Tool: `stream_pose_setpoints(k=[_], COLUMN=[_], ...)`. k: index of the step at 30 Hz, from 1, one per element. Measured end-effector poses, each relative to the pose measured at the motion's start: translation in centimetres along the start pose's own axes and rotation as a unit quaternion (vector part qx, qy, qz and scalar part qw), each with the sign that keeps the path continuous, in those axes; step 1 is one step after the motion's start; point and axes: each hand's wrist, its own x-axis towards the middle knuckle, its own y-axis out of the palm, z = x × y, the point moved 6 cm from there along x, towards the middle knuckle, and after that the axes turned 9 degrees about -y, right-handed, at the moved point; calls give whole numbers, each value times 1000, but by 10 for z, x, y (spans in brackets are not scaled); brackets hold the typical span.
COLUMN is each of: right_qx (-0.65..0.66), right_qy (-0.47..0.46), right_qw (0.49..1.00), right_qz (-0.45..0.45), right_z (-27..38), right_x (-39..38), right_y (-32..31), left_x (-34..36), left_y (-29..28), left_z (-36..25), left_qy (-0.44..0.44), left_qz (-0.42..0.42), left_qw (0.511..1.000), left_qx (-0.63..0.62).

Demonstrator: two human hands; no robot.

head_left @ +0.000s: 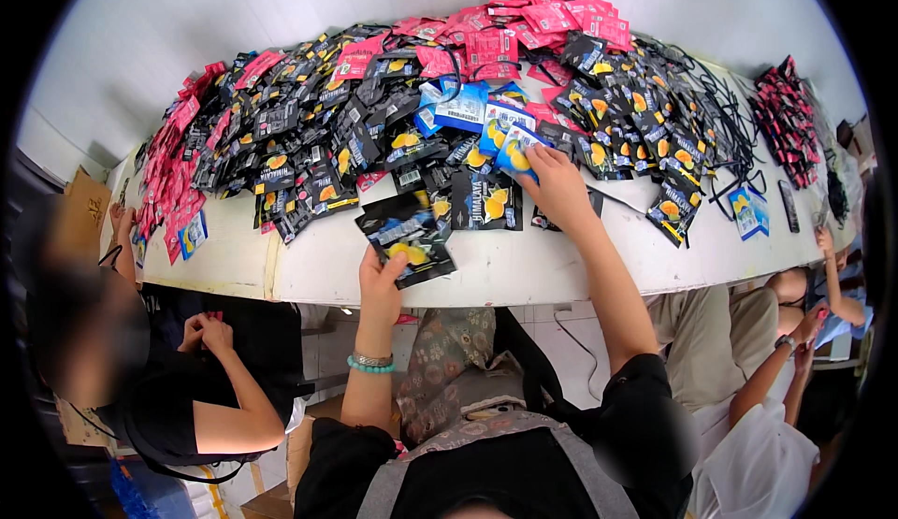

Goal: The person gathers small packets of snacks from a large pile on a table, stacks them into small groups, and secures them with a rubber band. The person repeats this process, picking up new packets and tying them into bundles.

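- the black packets [426,255] in the person's left hand [379,283] bear pale lettering and a yellow-fruit picture; the smaller lines are too fine to read.
- the blue-and-white packet [510,156] at the right hand [558,182] carries dark printed characters on white and a yellow-fruit picture.
- among the heap, pink packets [491,47] show pale print, and black packets at the right [645,108] show orange fruit.
- the held black packets look flat, glossy and squarish, tilted and seemingly overlapped.
- they are just above the front part of the white tabletop [327,271], before the heap.
- the left fingers are clamped on them, thumb on top.
- the right fingers touch the blue-and-white packet's edge; whether they pinch it cannot be told.
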Motion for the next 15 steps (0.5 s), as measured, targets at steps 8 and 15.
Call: stream_pose_setpoints(k=[8, 15], right_qx=[86, 291], right_qy=[-424, -129], right_qw=[898, 944], right_qz=[-83, -88], right_z=[158, 66], right_x=[-32, 48], right_y=[-23, 8], left_x=[-1, 11], left_y=[6, -21], left_z=[9, -16], left_qy=[-101, 53], left_qz=[181, -38], left_qw=[949, 997], left_qx=[-239, -37])
